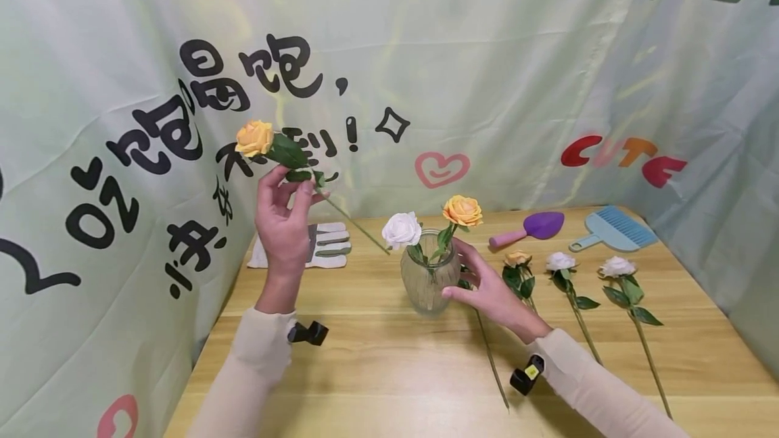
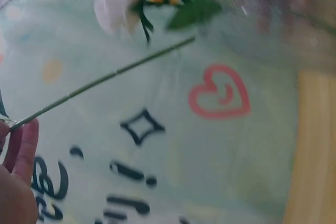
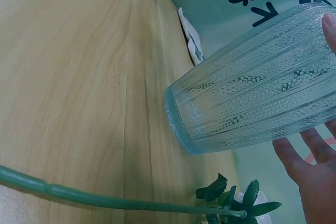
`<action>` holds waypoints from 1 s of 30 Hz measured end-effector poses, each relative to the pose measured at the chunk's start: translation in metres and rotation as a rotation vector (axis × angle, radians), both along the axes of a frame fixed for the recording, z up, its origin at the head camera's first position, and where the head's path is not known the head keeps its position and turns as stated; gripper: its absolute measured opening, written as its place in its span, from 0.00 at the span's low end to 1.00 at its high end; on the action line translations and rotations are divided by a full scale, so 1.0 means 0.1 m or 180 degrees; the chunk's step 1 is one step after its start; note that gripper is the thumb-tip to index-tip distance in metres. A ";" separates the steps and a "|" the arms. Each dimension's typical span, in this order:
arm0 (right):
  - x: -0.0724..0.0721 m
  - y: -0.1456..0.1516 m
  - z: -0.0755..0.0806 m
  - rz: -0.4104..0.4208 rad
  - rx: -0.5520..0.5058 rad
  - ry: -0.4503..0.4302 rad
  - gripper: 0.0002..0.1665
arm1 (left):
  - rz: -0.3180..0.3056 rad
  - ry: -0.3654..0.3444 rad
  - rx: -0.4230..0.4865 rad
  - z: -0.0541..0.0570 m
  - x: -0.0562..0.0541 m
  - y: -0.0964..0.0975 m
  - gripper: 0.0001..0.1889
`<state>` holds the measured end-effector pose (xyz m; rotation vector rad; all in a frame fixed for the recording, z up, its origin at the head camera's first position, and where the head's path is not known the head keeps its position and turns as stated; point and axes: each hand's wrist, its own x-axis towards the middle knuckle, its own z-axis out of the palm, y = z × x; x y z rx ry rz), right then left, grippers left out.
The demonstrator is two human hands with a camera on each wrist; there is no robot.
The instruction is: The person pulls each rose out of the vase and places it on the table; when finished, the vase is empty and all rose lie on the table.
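Observation:
My left hand (image 1: 286,215) is raised over the table's left side and pinches a yellow rose (image 1: 255,138) by its stem. The bloom tilts up to the left, while the bare stem end (image 2: 157,55) slants down toward the vase. A ribbed clear glass vase (image 1: 429,282) stands mid-table, holding a white rose (image 1: 402,230) and another yellow rose (image 1: 462,211). My right hand (image 1: 493,293) grips the vase from its right side, thumb in front and fingers partly hidden behind. Beneath this hand lies a flower stem (image 1: 489,350), its bloom hidden from the head view.
Right of the vase lie a pale orange rose (image 1: 517,259) and two white roses (image 1: 560,261). Behind them are a purple trowel (image 1: 544,225) with a pink handle and a blue dustpan-like tool (image 1: 621,228). Work gloves (image 1: 328,246) lie back left. A printed curtain (image 1: 517,86) surrounds the table.

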<state>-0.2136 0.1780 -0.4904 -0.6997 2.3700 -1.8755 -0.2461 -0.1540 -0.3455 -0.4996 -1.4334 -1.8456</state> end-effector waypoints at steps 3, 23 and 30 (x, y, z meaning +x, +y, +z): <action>0.00 0.00 0.00 -0.0012 0.0024 0.0008 0.55 | 0.0020 -0.0271 -0.0140 -0.10 0.01 -0.23 0.20; 0.00 0.01 -0.02 -0.0026 0.0071 0.0012 0.55 | 0.0326 -0.2670 -0.1808 -0.91 0.30 -1.55 0.28; 0.00 0.00 0.01 -0.0018 0.0031 -0.0060 0.55 | 0.0150 -0.2968 -0.2076 -1.19 0.41 -1.80 0.26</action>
